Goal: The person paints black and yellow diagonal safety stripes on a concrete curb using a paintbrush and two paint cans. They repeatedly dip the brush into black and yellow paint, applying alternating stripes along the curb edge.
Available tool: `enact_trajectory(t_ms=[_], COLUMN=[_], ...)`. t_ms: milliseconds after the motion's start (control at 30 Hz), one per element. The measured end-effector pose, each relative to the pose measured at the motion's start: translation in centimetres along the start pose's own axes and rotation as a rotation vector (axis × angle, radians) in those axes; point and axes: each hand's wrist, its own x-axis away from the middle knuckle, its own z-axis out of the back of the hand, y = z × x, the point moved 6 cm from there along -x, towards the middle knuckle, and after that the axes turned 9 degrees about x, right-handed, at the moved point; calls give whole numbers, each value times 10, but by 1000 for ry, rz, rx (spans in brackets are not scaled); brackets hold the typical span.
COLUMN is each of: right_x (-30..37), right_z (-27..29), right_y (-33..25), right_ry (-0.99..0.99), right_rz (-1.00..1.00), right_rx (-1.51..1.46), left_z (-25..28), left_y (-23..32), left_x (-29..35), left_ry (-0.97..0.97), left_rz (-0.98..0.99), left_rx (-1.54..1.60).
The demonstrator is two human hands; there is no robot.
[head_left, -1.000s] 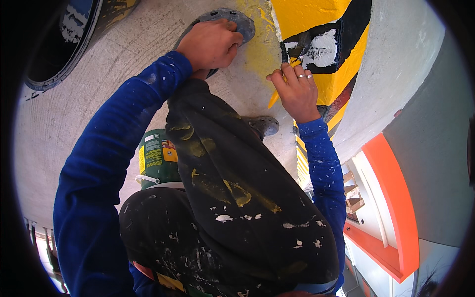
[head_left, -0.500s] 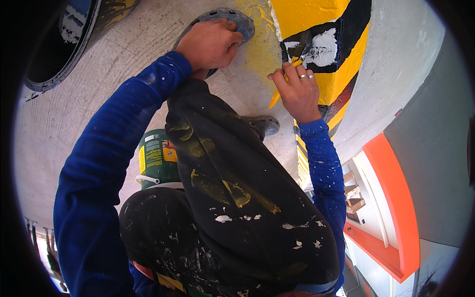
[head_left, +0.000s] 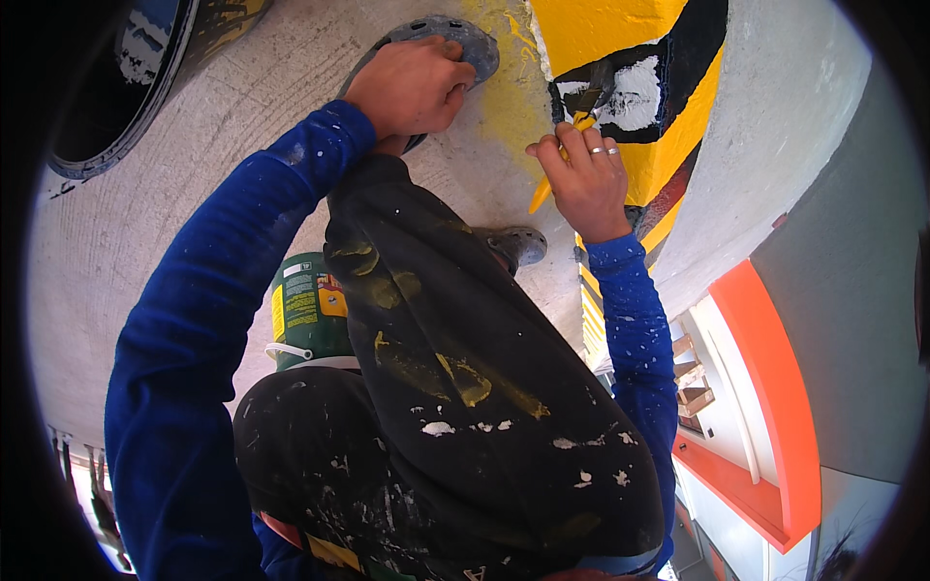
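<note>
My right hand (head_left: 589, 179) grips a paintbrush by its yellow handle (head_left: 541, 194). Dark bristles (head_left: 604, 79) touch the painted wall base, at the left side of a white patch (head_left: 635, 97) framed in black. Yellow and black paint (head_left: 605, 19) surrounds that patch. My left hand (head_left: 412, 87) is curled closed with no object showing in it; its palm side is hidden. It lies over my bent knee, and in the picture it overlaps a grey clog (head_left: 475, 48) on my foot.
A black paint-smeared bucket (head_left: 121, 145) lies at the upper left, its opening visible. Left of my leg stands a green pail (head_left: 315, 310) with a white handle. Another clog (head_left: 528, 244) rests near the wall base. Yellow paint stains the concrete floor (head_left: 262, 126). An orange-edged structure (head_left: 775, 387) is at the right.
The brush tip has swung slightly, and its bristles now bend toward the right against the white patch. My right hand has shifted a little to the right. My left hand has stayed put.
</note>
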Motion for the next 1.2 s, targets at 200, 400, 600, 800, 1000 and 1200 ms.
enact_trajectory(t_ms=[200, 400, 600, 800, 1000, 1200], right_x=[-1, -1, -2, -2, -2, -1], right_z=[2, 4, 7, 9, 10, 12], right_y=[1, 1, 3, 3, 4, 4], right_ry=[12, 35, 35, 45, 54, 65], right_rz=[-3, -9, -8, -12, -12, -14], right_rx=[2, -1, -1, -6, 0, 3], left_z=[1, -1, 1, 1, 1, 2], left_y=[1, 0, 2, 1, 2, 2], left_x=[0, -1, -1, -1, -1, 0], left_ry=[1, -3, -5, -17, -6, 6], left_rz=[2, 2, 9, 12, 3, 2], left_rx=[1, -5, -13, -22, -22, -19])
